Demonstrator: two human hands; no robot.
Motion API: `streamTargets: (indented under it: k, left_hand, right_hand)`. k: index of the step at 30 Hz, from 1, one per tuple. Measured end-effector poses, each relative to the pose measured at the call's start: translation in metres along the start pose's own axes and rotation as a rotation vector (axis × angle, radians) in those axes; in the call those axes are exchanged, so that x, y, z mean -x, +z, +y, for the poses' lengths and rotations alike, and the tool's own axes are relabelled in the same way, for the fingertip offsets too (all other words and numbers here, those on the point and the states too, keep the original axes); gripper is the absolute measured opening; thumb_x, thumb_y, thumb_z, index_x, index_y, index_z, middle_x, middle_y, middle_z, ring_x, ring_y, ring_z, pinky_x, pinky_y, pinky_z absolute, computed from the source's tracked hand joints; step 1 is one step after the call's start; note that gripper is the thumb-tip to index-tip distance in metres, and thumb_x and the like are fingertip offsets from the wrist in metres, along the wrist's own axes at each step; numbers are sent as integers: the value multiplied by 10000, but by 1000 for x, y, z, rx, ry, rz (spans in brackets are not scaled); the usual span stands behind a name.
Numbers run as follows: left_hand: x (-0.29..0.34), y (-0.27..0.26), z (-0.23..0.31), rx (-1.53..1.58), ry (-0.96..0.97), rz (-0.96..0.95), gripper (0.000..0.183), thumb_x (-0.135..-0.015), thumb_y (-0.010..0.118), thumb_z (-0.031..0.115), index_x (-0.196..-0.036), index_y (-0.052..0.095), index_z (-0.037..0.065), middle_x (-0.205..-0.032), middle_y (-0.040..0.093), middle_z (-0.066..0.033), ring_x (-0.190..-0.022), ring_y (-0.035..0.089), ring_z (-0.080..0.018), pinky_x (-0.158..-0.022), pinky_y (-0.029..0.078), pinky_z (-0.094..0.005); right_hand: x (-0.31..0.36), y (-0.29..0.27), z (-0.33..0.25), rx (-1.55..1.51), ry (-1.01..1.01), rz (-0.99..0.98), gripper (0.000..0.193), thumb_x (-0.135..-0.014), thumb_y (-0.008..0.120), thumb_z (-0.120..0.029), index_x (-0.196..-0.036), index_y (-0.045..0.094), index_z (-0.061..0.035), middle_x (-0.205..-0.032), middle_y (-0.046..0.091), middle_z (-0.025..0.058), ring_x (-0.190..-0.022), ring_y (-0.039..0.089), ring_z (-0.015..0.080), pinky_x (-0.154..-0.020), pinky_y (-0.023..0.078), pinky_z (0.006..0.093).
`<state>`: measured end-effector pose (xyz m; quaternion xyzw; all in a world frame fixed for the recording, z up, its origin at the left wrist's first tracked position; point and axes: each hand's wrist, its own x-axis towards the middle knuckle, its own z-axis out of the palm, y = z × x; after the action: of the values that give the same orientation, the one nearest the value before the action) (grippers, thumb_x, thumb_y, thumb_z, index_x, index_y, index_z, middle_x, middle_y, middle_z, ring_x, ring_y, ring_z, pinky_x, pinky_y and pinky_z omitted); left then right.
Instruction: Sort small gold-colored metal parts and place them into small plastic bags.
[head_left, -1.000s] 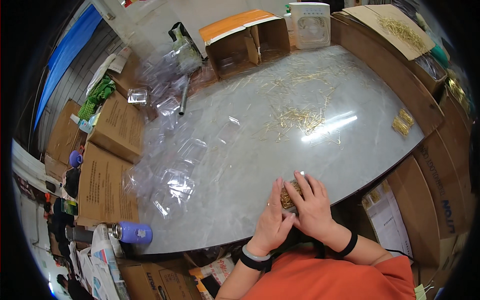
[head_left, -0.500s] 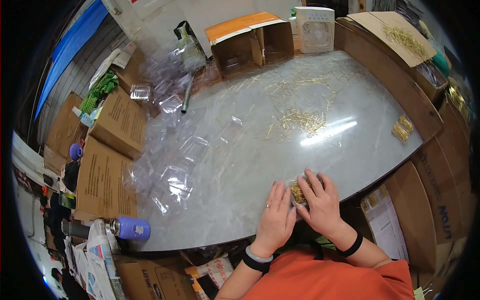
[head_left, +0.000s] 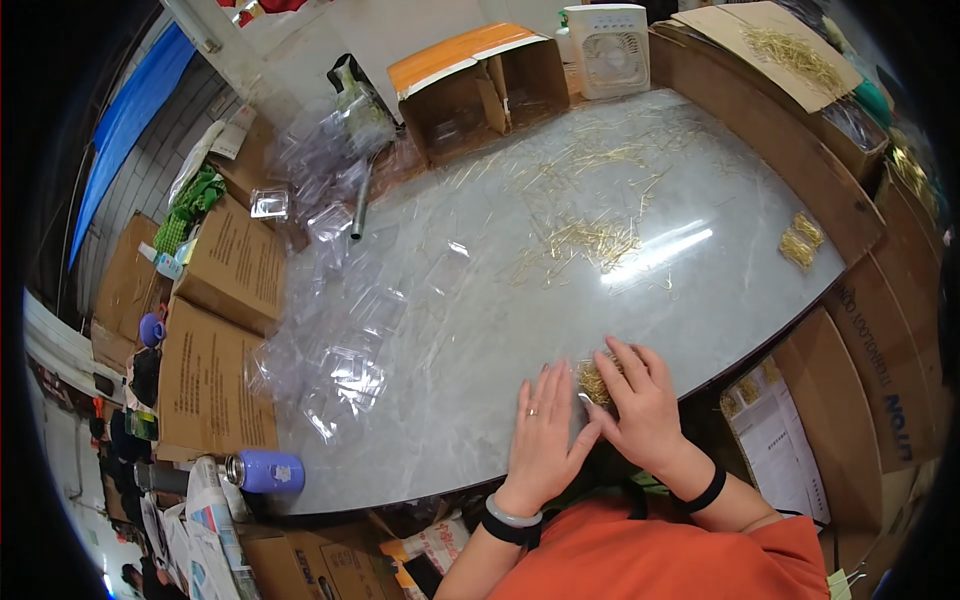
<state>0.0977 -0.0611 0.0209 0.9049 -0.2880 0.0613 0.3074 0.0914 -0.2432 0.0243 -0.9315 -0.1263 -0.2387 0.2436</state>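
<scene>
A small clear plastic box of thin gold wire pins (head_left: 592,382) lies on the grey table near its front edge. My right hand (head_left: 645,408) covers much of it, fingers laid across the top and thumb at the near edge. Just to the left, my left hand (head_left: 543,432) rests flat with its fingers stretched out, holding nothing. A narrow gap separates its fingers from the box. Loose gold wire pins (head_left: 590,243) form a heap beyond my hands. Two filled boxes (head_left: 800,242) sit at the table's right edge.
Empty clear plastic boxes (head_left: 350,375) cover the table's left side, with a metal tube (head_left: 361,205) behind them. A purple bottle (head_left: 268,471) stands at the front left corner. At the back are an orange-topped carton (head_left: 475,85) and a white fan (head_left: 608,55). Cardboard (head_left: 770,145) borders the right.
My left hand has drawn slightly left, away from the box, and its thumb has spread. The right hand stays on the box. The whole view has shifted a little.
</scene>
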Motion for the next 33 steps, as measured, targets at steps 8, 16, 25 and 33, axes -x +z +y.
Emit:
streamTargets:
  k: [8,16,25,33]
  left_hand:
    - [-2,1,6,-33,0,-9,785,-1037,554,432,-1580,271,-60,-1645,278,-260,-1525,277,-424,-1229,200,-579]
    - [-17,13,12,-81,5,8,679,-1029,594,379,-1527,386,-33,-1628,318,-245,-1519,290,-426,-1220,207,-599]
    - [-19,16,11,-3,-6,18,734,-1000,644,339,-1540,330,-47,-1605,349,-249,-1502,321,-420,-1224,190,-602]
    - [-11,13,11,-72,-43,-23,848,-956,698,320,-1552,267,-101,-1571,371,-296,-1474,349,-439,-1224,204,-587]
  right_hand:
    - [3,-7,7,145,45,-53,598,-821,773,-295,-1352,620,-67,-1510,495,140,-1337,434,433,-1098,396,544]
    - [6,-7,11,124,15,-90,659,-794,773,-244,-1382,563,-33,-1470,497,152,-1440,379,399,-1203,311,561]
    - [9,-3,16,70,11,-87,694,-807,773,-251,-1402,523,4,-1419,506,164,-1432,389,403,-1206,291,571]
    - [14,-40,73,498,303,-46,695,-913,698,-398,-1442,506,10,-1565,443,169,-1487,358,374,-1201,115,707]
